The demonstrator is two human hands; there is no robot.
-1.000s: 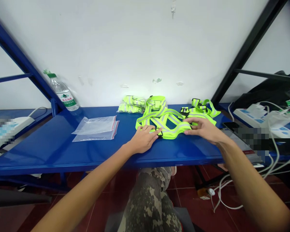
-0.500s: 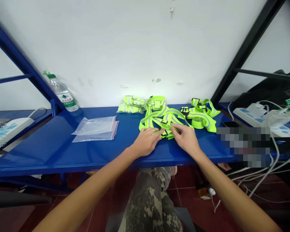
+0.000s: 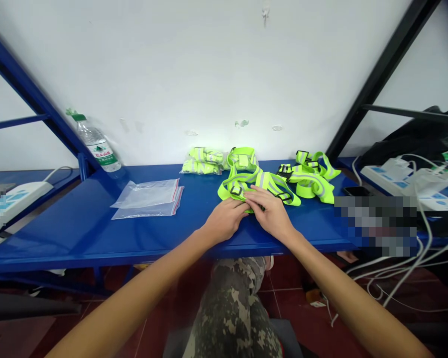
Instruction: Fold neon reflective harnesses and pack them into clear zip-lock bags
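Observation:
A neon-yellow reflective strap vest [image 3: 271, 183] with grey stripes and black buckles lies loosely looped near the middle of the blue table. My left hand [image 3: 226, 219] rests at its near edge, with the fingers closed on part of the strap. Right beside it, my right hand [image 3: 269, 211] is closed over the same bunched section, and the fingertips of both hands meet. What lies under the fingers is mostly hidden. To the right sits a second reflective strap vest [image 3: 313, 183], loosely coiled and apart from my hands.
Two clear zip bags [image 3: 145, 195] overlap flat at the left. Bagged yellow vests [image 3: 202, 161] stand by the wall. A water bottle [image 3: 100, 148] leans at the back left corner. A phone [image 3: 355, 191], power strips [image 3: 386, 178] and white cables are at the right.
My right hand has moved left, up against my left hand. The strap section under them has been drawn together, and a buckle there has shifted left.

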